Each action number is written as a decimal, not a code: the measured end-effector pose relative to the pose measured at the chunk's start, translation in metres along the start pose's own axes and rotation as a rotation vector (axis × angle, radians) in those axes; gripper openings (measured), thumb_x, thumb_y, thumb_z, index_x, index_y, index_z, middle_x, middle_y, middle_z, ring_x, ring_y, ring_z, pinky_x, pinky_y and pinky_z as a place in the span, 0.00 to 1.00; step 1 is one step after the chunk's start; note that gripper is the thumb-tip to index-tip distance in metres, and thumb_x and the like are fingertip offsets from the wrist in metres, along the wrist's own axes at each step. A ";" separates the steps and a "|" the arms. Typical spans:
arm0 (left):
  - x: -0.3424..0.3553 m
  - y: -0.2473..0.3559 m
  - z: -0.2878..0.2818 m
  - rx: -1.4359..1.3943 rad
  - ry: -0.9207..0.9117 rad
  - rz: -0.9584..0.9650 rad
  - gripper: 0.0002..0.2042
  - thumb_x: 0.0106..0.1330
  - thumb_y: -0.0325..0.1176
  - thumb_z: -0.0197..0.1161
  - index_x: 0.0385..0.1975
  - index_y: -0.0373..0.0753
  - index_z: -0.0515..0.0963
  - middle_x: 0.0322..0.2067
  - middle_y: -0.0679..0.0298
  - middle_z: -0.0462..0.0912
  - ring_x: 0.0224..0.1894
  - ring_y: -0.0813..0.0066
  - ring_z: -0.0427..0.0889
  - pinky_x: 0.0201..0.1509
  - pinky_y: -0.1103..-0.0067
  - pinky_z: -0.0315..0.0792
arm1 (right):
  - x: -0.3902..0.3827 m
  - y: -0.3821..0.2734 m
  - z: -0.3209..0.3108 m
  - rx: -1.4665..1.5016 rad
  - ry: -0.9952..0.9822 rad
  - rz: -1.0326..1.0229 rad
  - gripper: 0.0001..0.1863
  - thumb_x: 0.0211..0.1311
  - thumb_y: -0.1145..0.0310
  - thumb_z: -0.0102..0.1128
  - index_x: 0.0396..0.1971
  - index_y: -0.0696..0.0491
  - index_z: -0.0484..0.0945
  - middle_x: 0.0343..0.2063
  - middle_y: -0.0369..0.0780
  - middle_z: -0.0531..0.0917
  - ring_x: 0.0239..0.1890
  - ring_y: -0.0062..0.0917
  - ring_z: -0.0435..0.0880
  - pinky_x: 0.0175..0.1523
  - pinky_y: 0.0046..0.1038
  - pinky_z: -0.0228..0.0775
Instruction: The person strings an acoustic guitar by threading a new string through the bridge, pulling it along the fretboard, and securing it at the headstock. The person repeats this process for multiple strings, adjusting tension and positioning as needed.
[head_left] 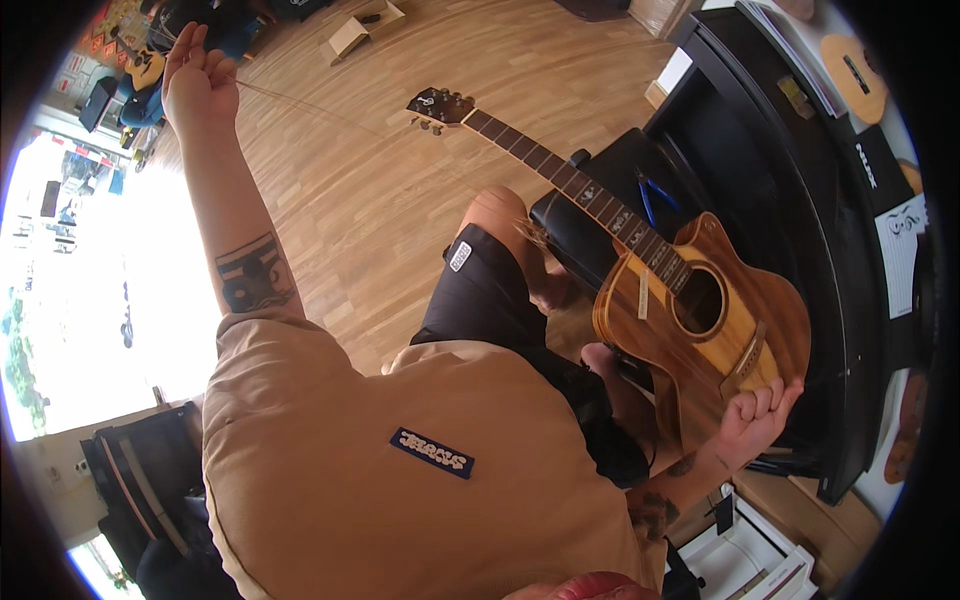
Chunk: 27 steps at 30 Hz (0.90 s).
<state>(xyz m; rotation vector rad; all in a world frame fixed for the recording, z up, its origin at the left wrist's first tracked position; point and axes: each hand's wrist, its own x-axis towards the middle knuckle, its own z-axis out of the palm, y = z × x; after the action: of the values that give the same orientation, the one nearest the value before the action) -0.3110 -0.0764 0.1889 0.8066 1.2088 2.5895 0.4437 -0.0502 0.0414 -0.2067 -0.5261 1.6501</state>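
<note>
— Holding anything in that raised left hand (pixel 197 85)?

— I've got its fingers curled over a thin wire guitar string (pixel 300 100), pinched up high and far out to my left. The string runs as a faint line over the floor toward the guitar; I lose sight of it partway along.

— And the guitar itself?

— The honey-brown wooden acoustic guitar with a cutaway body (pixel 720 320) lies across my lap, its lower edge against my knee. Its dark fretted neck (pixel 560 175) points up and away from me, and the headstock (pixel 440 105) hangs over open floor.

— Your right hand (pixel 755 415)?

— It's at the guitar's lower rim, near the bridge, fingers curled toward the palm and touching the edge. I cannot tell whether they close on anything.

— How much room is there around you?

— Plenty ahead and to the left: the light wooden plank floor (pixel 380 190) lies open there, right out to a small cardboard box (pixel 350 35) far off. The right is tight: a black padded stool (pixel 590 215) sits just under the neck with blue-handled pliers (pixel 655 195) on it, and the tall black piano (pixel 800 200) stands just beyond the guitar body. My two hands are well apart.
</note>
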 end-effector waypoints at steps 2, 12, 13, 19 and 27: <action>-0.004 0.002 -0.004 0.060 -0.001 0.006 0.15 0.77 0.18 0.47 0.59 0.31 0.75 0.58 0.56 0.79 0.23 0.82 0.58 0.24 0.82 0.54 | -0.002 -0.028 -0.034 -0.027 -0.019 -0.030 0.12 0.84 0.64 0.40 0.51 0.52 0.73 0.22 0.29 0.55 0.16 0.12 0.46 0.19 0.20 0.37; -0.004 -0.023 -0.025 0.027 -0.002 -0.083 0.14 0.80 0.21 0.44 0.60 0.31 0.73 0.57 0.56 0.78 0.24 0.81 0.59 0.24 0.84 0.55 | -0.026 -0.096 -0.101 -0.156 0.172 -0.130 0.11 0.84 0.63 0.40 0.41 0.50 0.71 0.20 0.29 0.54 0.16 0.14 0.47 0.20 0.21 0.38; -0.008 -0.029 -0.023 0.030 -0.003 -0.092 0.14 0.80 0.21 0.45 0.59 0.31 0.73 0.56 0.56 0.78 0.25 0.81 0.60 0.24 0.84 0.55 | -0.023 -0.094 -0.098 -0.107 0.156 -0.135 0.11 0.84 0.64 0.40 0.38 0.49 0.70 0.20 0.29 0.54 0.17 0.14 0.47 0.21 0.21 0.38; -0.100 -0.075 0.036 -0.291 -0.207 -0.365 0.11 0.78 0.21 0.51 0.56 0.29 0.73 0.51 0.51 0.81 0.28 0.79 0.65 0.27 0.84 0.62 | 0.000 -0.025 -0.027 0.037 0.035 -0.098 0.06 0.81 0.72 0.41 0.41 0.55 0.69 0.24 0.31 0.56 0.22 0.16 0.53 0.28 0.22 0.48; -0.139 -0.073 0.078 -0.098 -0.405 -0.460 0.06 0.78 0.33 0.57 0.50 0.47 0.75 0.49 0.70 0.82 0.45 0.76 0.83 0.50 0.71 0.80 | 0.006 0.016 0.067 -0.146 0.212 -0.265 0.08 0.77 0.77 0.46 0.51 0.59 0.70 0.35 0.36 0.68 0.39 0.21 0.68 0.43 0.24 0.61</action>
<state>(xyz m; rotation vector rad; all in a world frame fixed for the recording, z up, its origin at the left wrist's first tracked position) -0.1573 -0.0280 0.1192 0.8584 0.9954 1.9825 0.4001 -0.0604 0.0942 -0.3976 -0.4899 1.3156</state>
